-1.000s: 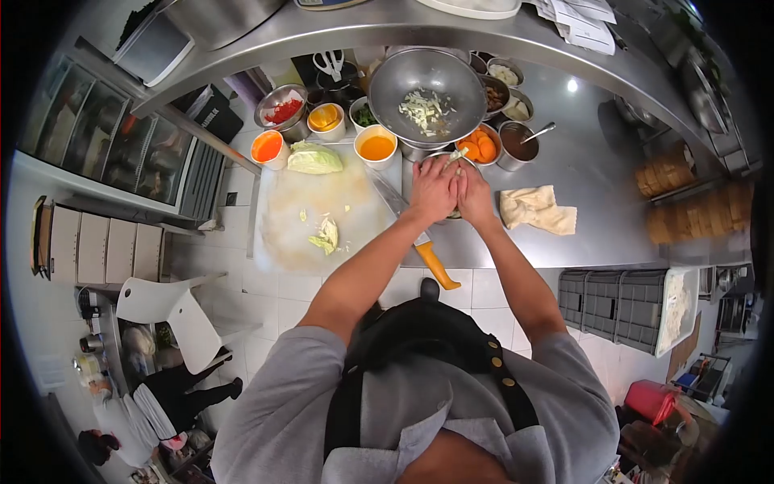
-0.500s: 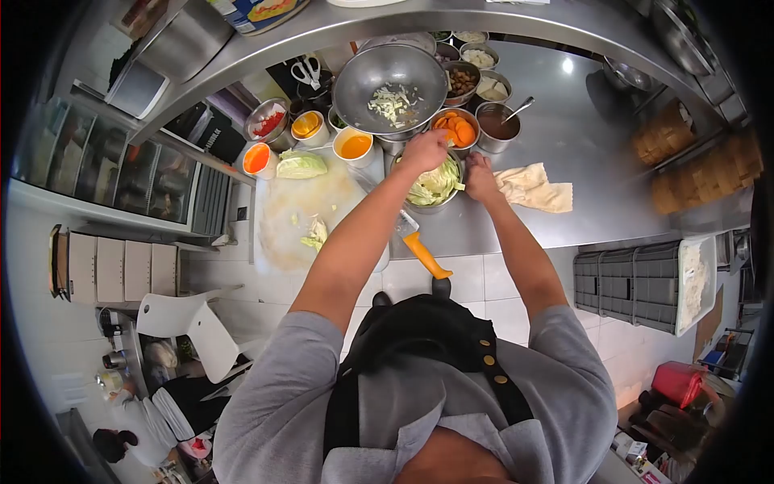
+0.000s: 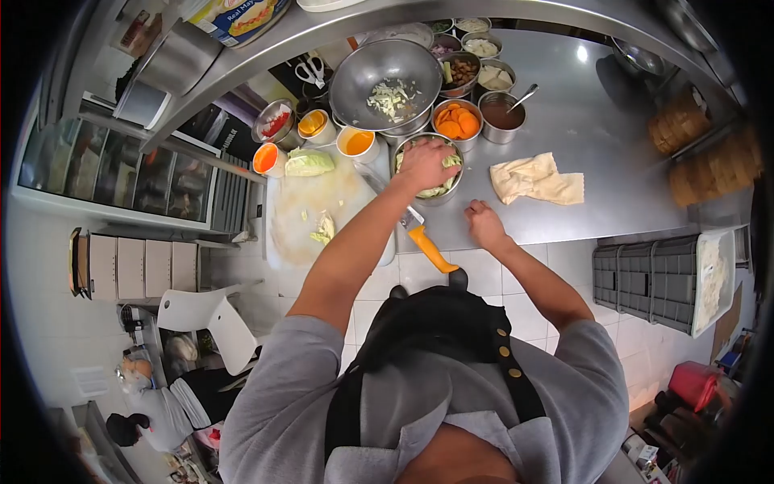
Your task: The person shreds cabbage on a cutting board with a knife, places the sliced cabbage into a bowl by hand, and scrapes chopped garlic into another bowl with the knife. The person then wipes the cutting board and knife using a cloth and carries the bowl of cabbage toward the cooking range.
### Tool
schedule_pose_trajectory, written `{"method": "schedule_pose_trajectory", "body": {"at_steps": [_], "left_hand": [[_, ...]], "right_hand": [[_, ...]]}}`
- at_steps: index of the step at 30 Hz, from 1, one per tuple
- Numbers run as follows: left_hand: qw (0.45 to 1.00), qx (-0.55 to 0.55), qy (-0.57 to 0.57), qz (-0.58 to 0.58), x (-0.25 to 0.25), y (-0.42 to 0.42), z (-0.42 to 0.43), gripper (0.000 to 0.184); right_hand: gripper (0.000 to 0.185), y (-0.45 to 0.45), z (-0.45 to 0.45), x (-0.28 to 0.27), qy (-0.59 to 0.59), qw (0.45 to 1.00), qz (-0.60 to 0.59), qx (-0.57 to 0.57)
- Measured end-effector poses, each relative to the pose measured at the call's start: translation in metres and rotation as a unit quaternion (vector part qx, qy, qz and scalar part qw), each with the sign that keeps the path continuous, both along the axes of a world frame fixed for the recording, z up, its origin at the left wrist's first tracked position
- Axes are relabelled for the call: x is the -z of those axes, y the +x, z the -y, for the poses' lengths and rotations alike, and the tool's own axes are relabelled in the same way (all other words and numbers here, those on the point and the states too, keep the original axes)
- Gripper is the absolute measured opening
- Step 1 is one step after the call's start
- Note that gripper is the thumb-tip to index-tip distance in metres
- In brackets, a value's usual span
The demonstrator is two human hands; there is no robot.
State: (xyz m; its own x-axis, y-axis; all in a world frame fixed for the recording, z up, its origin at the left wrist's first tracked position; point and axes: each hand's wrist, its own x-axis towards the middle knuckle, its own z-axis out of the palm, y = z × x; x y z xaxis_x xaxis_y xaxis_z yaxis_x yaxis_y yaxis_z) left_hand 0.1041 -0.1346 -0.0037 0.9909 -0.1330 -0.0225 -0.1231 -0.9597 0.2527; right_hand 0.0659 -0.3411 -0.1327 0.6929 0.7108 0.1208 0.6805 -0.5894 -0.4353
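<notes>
My left hand (image 3: 428, 164) lies flat on the shredded cabbage (image 3: 443, 187) in a round metal bowl (image 3: 459, 174), fingers spread over the leaves. Closer to my body, my right hand (image 3: 485, 223) hovers near the counter's front edge, fingers curled in with nothing seen in them. A knife with a yellow handle (image 3: 433, 249) rests partly over the edge, below my left forearm. Just behind the bowl stands a metal pot of orange carrot slices (image 3: 457, 123). A folded beige cloth (image 3: 536, 179) lies to the right.
A white cutting board (image 3: 306, 211) at left carries a cabbage wedge (image 3: 310, 162) and scraps. Behind stand a large metal bowl (image 3: 386, 84), tubs of orange sauce (image 3: 357, 143) and a pot of brown sauce (image 3: 501, 119) with a spoon. An overhead shelf (image 3: 451, 11) crosses the back.
My left hand has gone from the carrot pot's rim down onto the cabbage. My right hand has left the bowl's right side and come back toward my body.
</notes>
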Motion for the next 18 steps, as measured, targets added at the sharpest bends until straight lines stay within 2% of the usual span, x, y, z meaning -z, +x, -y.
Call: {"method": "schedule_pose_trajectory", "body": {"at_steps": [3, 5, 6, 9, 11, 13, 15, 18], "left_hand": [[0.999, -0.023, -0.023, 0.007, -0.020, -0.011, 0.004, 0.054], [0.983, -0.027, -0.074, 0.166, -0.027, -0.030, 0.004, 0.049], [0.965, -0.028, -0.092, 0.244, -0.025, -0.043, -0.004, 0.046], [0.881, -0.140, -0.284, 0.352, -0.005, -0.090, -0.048, 0.031], [0.839, -0.246, -0.327, 0.359, 0.038, -0.133, -0.113, 0.021], [0.849, -0.351, -0.228, 0.323, 0.069, -0.185, -0.185, 0.020], [0.864, -0.361, -0.183, 0.300, 0.097, -0.234, -0.242, 0.024], [0.888, -0.386, -0.098, 0.231, 0.094, -0.262, -0.237, 0.032]], "right_hand": [[0.016, -0.003, 0.005, 0.001, 0.003, 0.998, 0.066, -0.013], [0.017, 0.001, 0.002, -0.004, 0.002, 1.000, 0.016, 0.002], [0.017, 0.004, 0.002, -0.005, -0.003, 1.000, -0.011, 0.009], [0.013, 0.009, -0.003, -0.008, 0.009, 1.000, -0.008, 0.015], [0.011, 0.011, -0.003, -0.010, 0.005, 1.000, -0.012, 0.020], [0.010, 0.009, 0.000, -0.014, 0.006, 1.000, -0.012, 0.019], [0.007, 0.008, -0.002, -0.018, 0.015, 1.000, -0.004, 0.024], [0.003, 0.006, -0.003, -0.020, 0.052, 0.997, 0.013, 0.051]]}}
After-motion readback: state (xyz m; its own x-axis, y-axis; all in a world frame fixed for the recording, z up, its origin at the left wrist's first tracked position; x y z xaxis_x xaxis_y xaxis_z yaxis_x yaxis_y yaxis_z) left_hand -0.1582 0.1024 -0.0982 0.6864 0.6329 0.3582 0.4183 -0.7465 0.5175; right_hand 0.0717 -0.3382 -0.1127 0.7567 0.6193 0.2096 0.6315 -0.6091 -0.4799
